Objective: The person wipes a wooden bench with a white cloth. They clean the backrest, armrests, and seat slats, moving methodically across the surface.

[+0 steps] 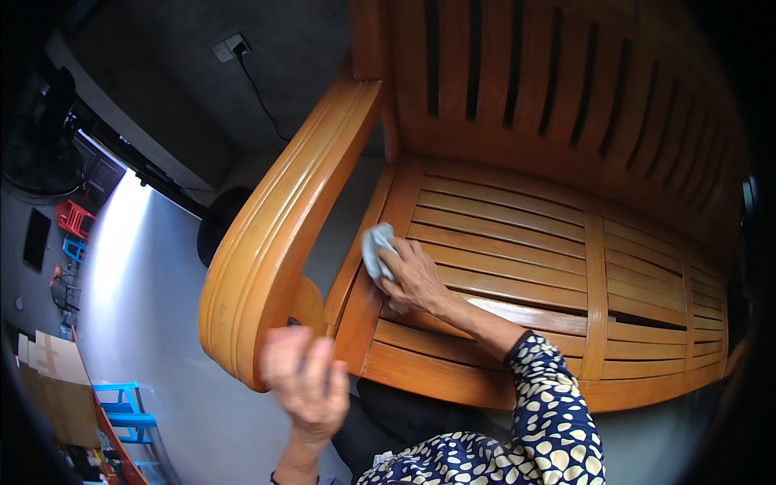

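A long wooden bench (517, 242) with a slatted seat and slatted back fills the view. My right hand (414, 279) presses a pale grey cloth (377, 249) onto the seat's left end, close to the side rail. My left hand (305, 384) is blurred; its fingers are curled against the lower front end of the curved wooden armrest (283, 218). Whether it grips the armrest I cannot tell. My right sleeve is dark blue with cream spots.
A grey floor (153, 307) lies left of the bench. A wall socket (229, 47) with a black cable sits on the grey wall behind. A dark round fan base (217, 222) stands by the armrest. Blue and red stools and cardboard boxes stand at the far left.
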`<control>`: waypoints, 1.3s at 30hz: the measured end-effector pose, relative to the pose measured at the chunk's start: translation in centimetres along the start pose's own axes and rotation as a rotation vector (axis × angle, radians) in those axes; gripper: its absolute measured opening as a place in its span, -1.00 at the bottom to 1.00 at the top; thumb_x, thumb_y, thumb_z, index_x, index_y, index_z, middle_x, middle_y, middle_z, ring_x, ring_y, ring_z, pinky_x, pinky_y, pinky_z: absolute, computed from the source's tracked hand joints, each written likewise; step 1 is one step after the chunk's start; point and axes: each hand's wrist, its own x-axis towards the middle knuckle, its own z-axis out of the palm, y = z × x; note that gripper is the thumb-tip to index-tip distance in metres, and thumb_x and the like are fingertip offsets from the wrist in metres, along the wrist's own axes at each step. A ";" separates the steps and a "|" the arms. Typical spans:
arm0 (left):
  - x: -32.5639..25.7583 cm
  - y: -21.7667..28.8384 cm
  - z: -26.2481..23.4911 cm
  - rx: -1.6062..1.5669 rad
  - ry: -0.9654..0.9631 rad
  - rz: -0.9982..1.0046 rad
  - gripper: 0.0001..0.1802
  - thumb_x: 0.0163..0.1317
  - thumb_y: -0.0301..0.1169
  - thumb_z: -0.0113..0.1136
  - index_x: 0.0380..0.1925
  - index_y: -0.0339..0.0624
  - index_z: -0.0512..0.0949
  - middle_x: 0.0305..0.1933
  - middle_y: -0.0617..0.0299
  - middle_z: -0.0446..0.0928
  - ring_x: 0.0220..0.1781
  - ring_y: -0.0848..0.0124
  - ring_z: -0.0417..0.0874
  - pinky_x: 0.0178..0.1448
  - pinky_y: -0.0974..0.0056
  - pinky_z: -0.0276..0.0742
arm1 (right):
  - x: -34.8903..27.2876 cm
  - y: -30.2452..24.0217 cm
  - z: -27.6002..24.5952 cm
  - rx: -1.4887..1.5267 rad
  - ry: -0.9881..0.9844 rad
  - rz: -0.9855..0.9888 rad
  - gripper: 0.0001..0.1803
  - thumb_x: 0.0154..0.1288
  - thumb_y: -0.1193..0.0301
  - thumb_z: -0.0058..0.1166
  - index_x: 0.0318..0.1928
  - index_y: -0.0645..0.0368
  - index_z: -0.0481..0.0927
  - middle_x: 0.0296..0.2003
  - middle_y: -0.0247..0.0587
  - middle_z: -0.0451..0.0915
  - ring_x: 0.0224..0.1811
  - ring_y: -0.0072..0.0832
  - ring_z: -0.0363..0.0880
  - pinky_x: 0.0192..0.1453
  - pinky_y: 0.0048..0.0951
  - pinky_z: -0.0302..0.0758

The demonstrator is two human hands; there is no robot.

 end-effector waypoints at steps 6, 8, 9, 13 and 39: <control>-2.9 0.1 10.9 -0.259 -0.433 -0.108 -0.42 0.14 -0.35 0.23 0.20 -0.13 0.38 0.31 0.03 0.28 0.41 0.03 0.18 0.40 -0.06 0.10 | -3.8 2.8 0.7 -0.129 -0.058 -0.225 -0.43 -0.04 0.32 0.25 0.06 0.15 0.47 0.11 -0.07 0.40 0.05 -0.08 0.37 -0.01 -0.14 0.43; -3.6 -0.3 12.7 -0.187 -0.488 -0.139 -0.38 0.15 -0.29 0.23 0.24 -0.10 0.34 0.35 0.00 0.22 0.43 0.02 0.13 0.40 -0.12 0.07 | -2.0 4.5 1.2 -0.091 -0.015 -0.147 -0.47 -0.01 0.35 0.22 0.04 0.16 0.47 0.10 -0.07 0.42 0.01 -0.07 0.39 -0.03 -0.18 0.46; -3.7 -0.5 13.5 -0.151 -0.511 -0.153 -0.35 0.15 -0.26 0.23 0.26 -0.09 0.32 0.38 -0.01 0.18 0.44 0.02 0.10 0.40 -0.15 0.05 | -1.0 5.3 1.3 -0.106 0.044 -0.154 -0.51 0.01 0.34 0.20 0.02 0.14 0.48 0.10 -0.09 0.42 -0.02 -0.07 0.40 -0.04 -0.15 0.47; -4.8 -0.7 15.3 -0.075 -0.607 -0.193 -0.25 0.19 -0.13 0.16 0.36 -0.03 0.17 0.45 -0.06 0.03 0.48 -0.03 -0.03 0.43 -0.23 -0.13 | 3.1 9.3 2.0 -0.142 -0.047 -0.010 -0.52 0.05 0.32 0.19 0.05 0.07 0.47 0.16 -0.14 0.38 0.06 -0.02 0.33 0.10 -0.14 0.39; -5.0 -0.8 15.4 -0.092 -0.544 -0.229 -0.29 0.17 -0.10 0.15 0.32 0.03 0.23 0.43 -0.01 0.05 0.48 0.04 -0.02 0.43 -0.19 -0.17 | 9.1 8.7 4.9 -0.187 -0.236 0.231 -0.52 0.05 0.34 0.06 0.08 -0.03 0.51 0.23 -0.24 0.29 0.24 -0.09 0.24 0.16 0.10 0.34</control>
